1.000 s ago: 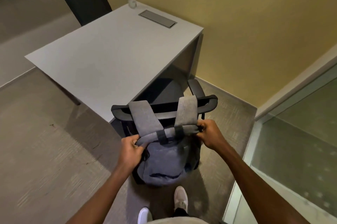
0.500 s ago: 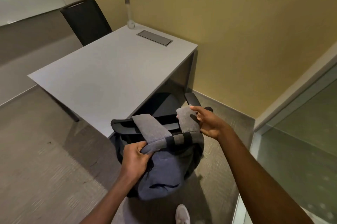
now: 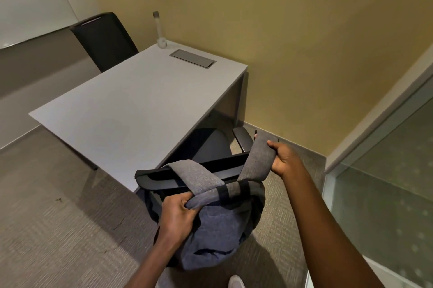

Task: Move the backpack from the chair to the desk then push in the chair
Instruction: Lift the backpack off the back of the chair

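A grey fabric backpack (image 3: 218, 233) hangs behind the backrest of a black office chair (image 3: 208, 147) that stands at the near side of the grey desk (image 3: 131, 109). Its left strap still loops over the backrest's top bar. My left hand (image 3: 179, 213) grips the backpack's top edge at the base of that strap. My right hand (image 3: 284, 160) holds the right strap, pulled up and off the bar. The chair's seat sits partly under the desk.
A second black chair (image 3: 105, 39) stands at the desk's far side. A clear bottle (image 3: 160, 29) and a metal cable hatch (image 3: 192, 58) are near the desk's far edge. A yellow wall is beyond, a glass partition (image 3: 386, 182) at right, carpet underfoot.
My right hand has left the backpack's top edge, taken the right strap and lifted it off the backrest bar. My left hand kept its grip. The view has tilted up.
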A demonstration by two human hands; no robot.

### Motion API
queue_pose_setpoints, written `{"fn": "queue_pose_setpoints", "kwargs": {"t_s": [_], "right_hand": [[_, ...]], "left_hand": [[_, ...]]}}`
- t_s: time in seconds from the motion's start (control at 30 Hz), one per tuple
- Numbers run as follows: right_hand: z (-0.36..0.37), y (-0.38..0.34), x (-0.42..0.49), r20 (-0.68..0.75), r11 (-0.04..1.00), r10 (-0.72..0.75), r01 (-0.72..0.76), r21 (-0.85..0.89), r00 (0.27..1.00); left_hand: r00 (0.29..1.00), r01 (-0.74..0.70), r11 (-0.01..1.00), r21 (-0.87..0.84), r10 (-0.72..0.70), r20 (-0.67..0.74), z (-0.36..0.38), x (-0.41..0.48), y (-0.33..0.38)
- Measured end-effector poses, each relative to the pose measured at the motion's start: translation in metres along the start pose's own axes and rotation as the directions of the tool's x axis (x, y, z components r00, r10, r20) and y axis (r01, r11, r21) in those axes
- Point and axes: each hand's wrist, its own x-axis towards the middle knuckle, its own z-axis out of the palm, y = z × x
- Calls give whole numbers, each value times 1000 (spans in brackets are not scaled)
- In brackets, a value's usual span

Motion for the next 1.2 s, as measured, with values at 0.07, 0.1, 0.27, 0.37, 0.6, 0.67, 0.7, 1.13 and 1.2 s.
{"fn": "queue_pose_setpoints", "kwargs": {"t_s": [0.07,0.1,0.27,0.37,0.6,0.67,0.7,1.13,1.2], "right_hand": [[-15,5,1,-100,1000,-21,23,20,995],[-22,10,0,-153,1000,-16,17,4,988],[-52,31,-12,-296,999,-6,-9,-48,955],[-61,44,-32,-290,991,13,-51,-125,957],[-61,67,-82,-233,894,12,-115,-434,973],[-52,69,-93,-240,752,-98,-86,-653,966],[-44,70,-98,-216,603,-211,-47,-796,953],[125,174,-101,382,264,-277,452,-852,882],[132,183,-101,411,283,-275,481,-830,869]], "left_hand": [[1000,21,1000,-11,-21,10,5,0,0],[999,38,999,-28,-38,16,8,-1,0],[999,51,996,-67,-50,14,10,-14,-2],[1000,10,998,-65,-10,12,10,-23,-5],[999,-40,998,-52,41,24,-5,-32,-15],[997,-63,998,-28,63,31,-11,-36,-19],[997,-74,997,1,74,29,-13,-37,-21],[993,-112,994,-4,112,-35,-58,-51,-43],[994,-103,994,-24,102,-32,-65,-53,-49]]}}
